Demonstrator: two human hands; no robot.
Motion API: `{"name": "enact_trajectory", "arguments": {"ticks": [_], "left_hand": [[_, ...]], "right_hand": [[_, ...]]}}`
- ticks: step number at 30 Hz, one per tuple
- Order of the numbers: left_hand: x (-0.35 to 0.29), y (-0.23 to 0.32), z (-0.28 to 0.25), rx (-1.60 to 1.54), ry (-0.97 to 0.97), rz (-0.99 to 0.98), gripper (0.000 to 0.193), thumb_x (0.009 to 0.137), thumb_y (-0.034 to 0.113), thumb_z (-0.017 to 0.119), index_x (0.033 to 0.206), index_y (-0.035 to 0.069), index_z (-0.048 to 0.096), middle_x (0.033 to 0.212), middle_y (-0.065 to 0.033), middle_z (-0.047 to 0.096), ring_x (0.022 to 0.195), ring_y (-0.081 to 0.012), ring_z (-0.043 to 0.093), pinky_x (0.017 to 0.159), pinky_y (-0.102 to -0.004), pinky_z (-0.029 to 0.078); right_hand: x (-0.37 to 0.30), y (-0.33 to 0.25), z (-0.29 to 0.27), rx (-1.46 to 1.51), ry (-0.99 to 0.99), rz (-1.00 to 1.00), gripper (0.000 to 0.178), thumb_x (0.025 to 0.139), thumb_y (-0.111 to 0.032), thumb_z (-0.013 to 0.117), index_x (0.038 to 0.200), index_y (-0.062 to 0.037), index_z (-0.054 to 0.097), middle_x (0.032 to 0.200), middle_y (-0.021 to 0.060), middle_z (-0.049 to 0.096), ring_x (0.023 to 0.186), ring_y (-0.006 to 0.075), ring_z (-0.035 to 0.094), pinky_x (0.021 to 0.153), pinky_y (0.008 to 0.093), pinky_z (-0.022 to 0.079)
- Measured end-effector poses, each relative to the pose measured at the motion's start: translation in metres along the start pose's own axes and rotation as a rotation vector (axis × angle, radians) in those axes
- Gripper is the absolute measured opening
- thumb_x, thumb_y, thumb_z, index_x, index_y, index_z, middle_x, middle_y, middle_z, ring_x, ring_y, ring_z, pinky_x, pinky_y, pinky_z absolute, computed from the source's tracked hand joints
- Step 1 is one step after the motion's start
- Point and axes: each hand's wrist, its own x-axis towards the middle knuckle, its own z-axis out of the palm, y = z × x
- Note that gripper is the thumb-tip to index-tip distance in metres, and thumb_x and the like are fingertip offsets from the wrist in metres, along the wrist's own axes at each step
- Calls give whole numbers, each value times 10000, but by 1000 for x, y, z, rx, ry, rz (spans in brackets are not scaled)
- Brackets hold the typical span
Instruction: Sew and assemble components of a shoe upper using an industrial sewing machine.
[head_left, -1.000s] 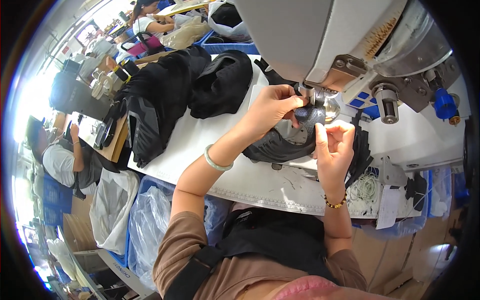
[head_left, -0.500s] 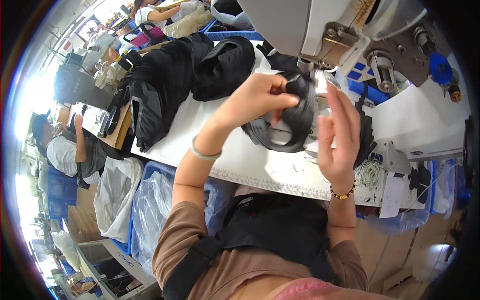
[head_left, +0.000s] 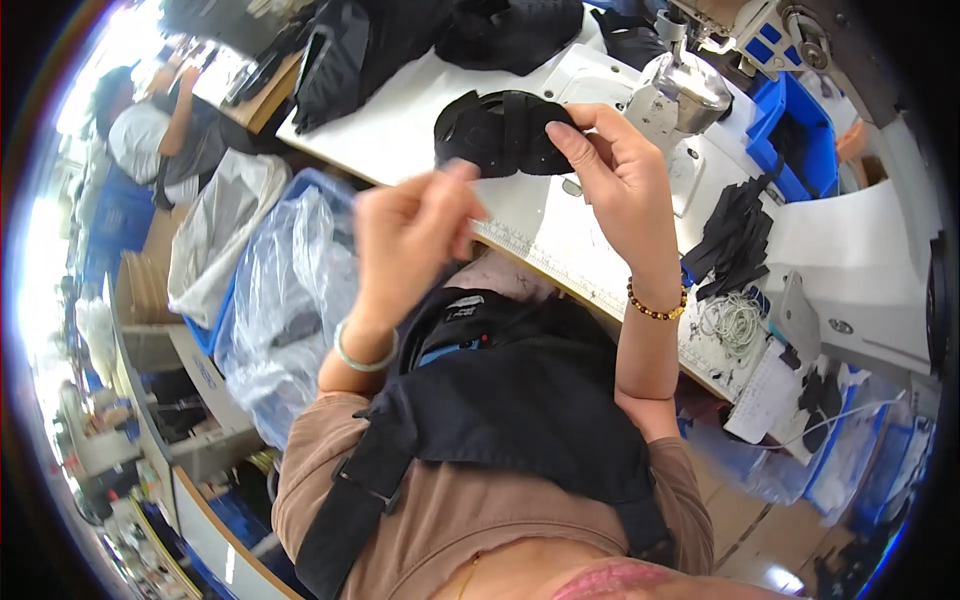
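In front of the sewing machine, my right hand (head_left: 620,180) pinches the right edge of a rounded black fabric piece (head_left: 514,140) between thumb and fingers. A band runs across the middle of the piece, and its upper side has an open, curved rim. My left hand (head_left: 420,230) is just below its lower left edge, smeared by motion with the fingers curled. Whether those fingers hold anything cannot be made out. The machine's shiny metal arm end (head_left: 690,90) stands right of the piece, above the white table (head_left: 400,120).
Black sewn pieces (head_left: 515,30) lie at the table's back. On the right are black strips (head_left: 735,235), a tangle of pale cord (head_left: 732,322) and a blue bin (head_left: 795,135). Clear plastic (head_left: 290,290) fills a crate at left; beyond it a person (head_left: 150,130) sits working.
The black piece has come away from under the machine head toward the left. My right hand has closed on its edge, and my left hand has dropped lower. The whole view has shifted.
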Motion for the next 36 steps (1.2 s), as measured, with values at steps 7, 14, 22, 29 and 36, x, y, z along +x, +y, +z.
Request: {"name": "enact_trajectory", "arguments": {"ticks": [7,14,22,29,36], "left_hand": [[-3,-38,73,-912,206,119,309,916,194,552,872,-106,612,740,-154,648,663,-163,622,557,-258,515],[4,-32,73,-692,316,229,116,865,15,590,926,-81,612,778,-137,653,667,-161,645,624,-241,527],[32,-46,41,-627,394,267,155,845,75,651,772,-63,652,676,-2,626,572,-11,518,482,-158,386],[62,-71,15,-828,225,204,120,854,39,624,835,-76,656,755,-48,651,635,-51,556,548,-168,432],[78,-86,-5,-1026,107,112,98,857,-4,598,900,-82,641,820,-70,651,703,-75,576,621,-182,459]], "right_hand": [[-13,-6,-4,118,-182,83,166,871,-149,619,928,7,608,625,-22,502,579,27,401,501,200,333],[-8,-12,11,-77,-42,-185,146,823,-88,655,946,-12,643,911,48,539,557,74,469,497,221,400],[5,-5,23,-399,-127,-813,264,648,-3,653,906,-60,668,903,21,587,787,175,584,632,266,507],[24,8,46,-550,-142,-845,296,626,-35,646,920,-54,666,944,2,595,830,163,589,665,268,517],[41,10,64,-663,-200,-827,313,635,-45,635,946,-57,664,963,12,592,830,160,590,679,268,515]]}}
